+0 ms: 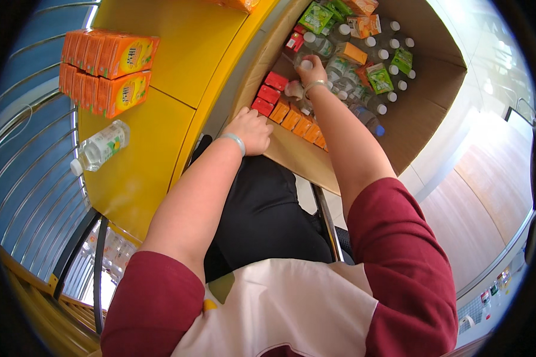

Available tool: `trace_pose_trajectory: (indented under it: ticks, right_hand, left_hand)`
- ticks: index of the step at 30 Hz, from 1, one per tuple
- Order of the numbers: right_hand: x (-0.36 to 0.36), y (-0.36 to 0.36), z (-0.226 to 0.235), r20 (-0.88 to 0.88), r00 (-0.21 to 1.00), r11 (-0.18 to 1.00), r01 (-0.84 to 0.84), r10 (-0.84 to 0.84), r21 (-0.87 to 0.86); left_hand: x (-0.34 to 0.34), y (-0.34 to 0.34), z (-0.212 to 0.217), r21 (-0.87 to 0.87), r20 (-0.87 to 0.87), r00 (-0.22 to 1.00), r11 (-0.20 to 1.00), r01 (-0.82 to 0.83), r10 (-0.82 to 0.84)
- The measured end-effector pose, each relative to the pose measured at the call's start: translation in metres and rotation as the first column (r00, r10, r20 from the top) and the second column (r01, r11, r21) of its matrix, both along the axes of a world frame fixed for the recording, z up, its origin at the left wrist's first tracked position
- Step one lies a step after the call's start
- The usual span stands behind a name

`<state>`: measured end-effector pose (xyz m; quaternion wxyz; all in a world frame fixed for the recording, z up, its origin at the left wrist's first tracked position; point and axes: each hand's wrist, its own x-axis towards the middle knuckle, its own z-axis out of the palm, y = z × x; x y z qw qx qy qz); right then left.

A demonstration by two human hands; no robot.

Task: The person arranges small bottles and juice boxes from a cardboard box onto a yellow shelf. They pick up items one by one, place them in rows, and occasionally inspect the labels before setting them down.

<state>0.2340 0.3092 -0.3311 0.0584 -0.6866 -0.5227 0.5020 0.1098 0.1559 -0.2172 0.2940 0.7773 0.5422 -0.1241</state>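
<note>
A large cardboard box (438, 89) stands in front of me, packed with clear bottles, drink cartons and green packets. Inside it, my right hand (313, 71) is closed around the upper part of a clear bottle, whose white cap (306, 65) shows at the fingers. My left hand (251, 131) has its fingers curled over the box's near left edge. Just inside that edge are red cartons (269, 93) and a row of orange cartons (292, 119). Upright bottles with white caps fill the far right, and one bottle has a blue cap (379, 130).
To my left is a yellow table (173, 65) bearing a stack of orange juice cartons (110, 71). A clear bottle (101, 147) lies on its side there, near a metal rack (27, 137). Green packets (317, 17) lie on top of the box's contents.
</note>
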Motion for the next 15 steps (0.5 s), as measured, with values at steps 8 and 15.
trace_pose_trajectory:
  ticks: [8,15]
  right_hand:
    - [0.009,-0.072,0.054,-0.135,0.980,0.962,-0.107,0.145,0.252]
    - [0.013,-0.134,-0.010,0.306,0.489,0.232,-0.764,0.817,0.602]
  left_hand:
    - [0.002,-0.001,0.000,0.155,0.102,0.994,0.986,-0.062,0.046]
    - [0.002,-0.003,-0.001,0.306,0.224,0.973,0.944,-0.120,0.051]
